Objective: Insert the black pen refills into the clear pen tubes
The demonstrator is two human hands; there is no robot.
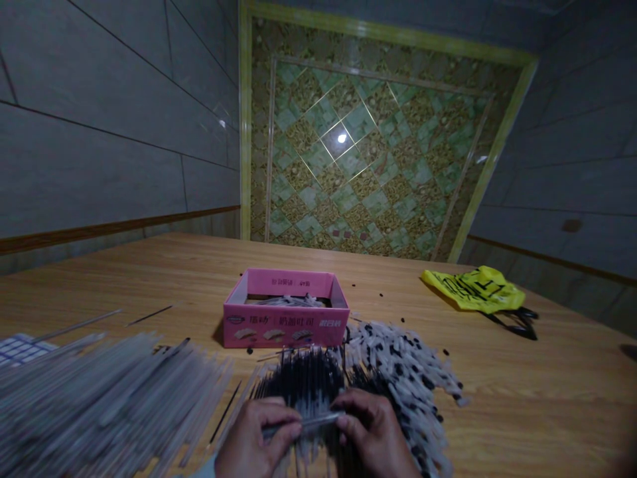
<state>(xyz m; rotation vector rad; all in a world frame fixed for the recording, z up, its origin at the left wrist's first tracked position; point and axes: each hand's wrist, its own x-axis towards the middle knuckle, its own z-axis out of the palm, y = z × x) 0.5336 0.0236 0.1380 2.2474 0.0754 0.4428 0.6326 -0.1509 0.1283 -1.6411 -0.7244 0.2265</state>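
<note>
Both hands pinch one thin, see-through plastic tube (321,419) held level in front of me. My left hand (259,435) grips its left part between thumb and fingers, and my right hand (373,431) closes on its right end, where a small pale tip shows. Motion blurs the fine detail. Beneath and beyond the hands lies a bunch of thin black sticks (308,375). To the right spreads a heap of short whitish pieces with black caps (398,365). Many long see-through tubes (109,398) lie in a pile to the left.
A pink cardboard box (286,328) with an open top stands beyond the hands, holding whitish pieces. On the wooden table (537,398) at the right lies a yellow bag (470,289) with black handles. A blue-and-white checked thing (22,350) shows at the left edge.
</note>
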